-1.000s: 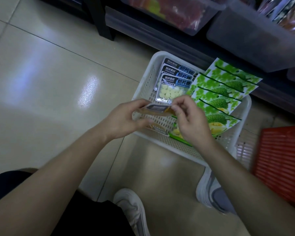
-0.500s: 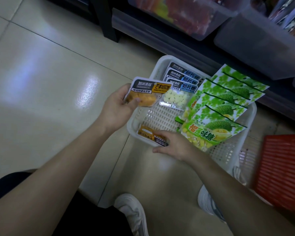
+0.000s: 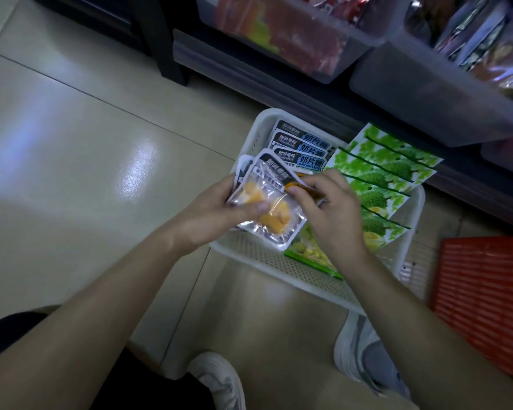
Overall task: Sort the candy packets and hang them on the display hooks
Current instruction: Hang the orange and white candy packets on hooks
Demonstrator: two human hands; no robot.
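Head view: I see the left hand (image 3: 216,214) gripping a fanned stack of orange candy packets (image 3: 282,223), thumb across the front one, at centre frame over the left edge of the white basket (image 3: 279,270). Right hand (image 3: 326,214) pinches the front packet's upper right corner. Inside the basket, blue-label packets (image 3: 302,146) lie upper left and green durian packets (image 3: 382,173) fan along the right.

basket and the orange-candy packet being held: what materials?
Basket: looks like moulded plastic, white, fairly matte; thin walls pierced with a regular grid of small holes, rounded rim.
Packet: thin flexible plastic film, glossy; a clear window shows the candy, and the creased silvery border glints, possibly foil-laminated.
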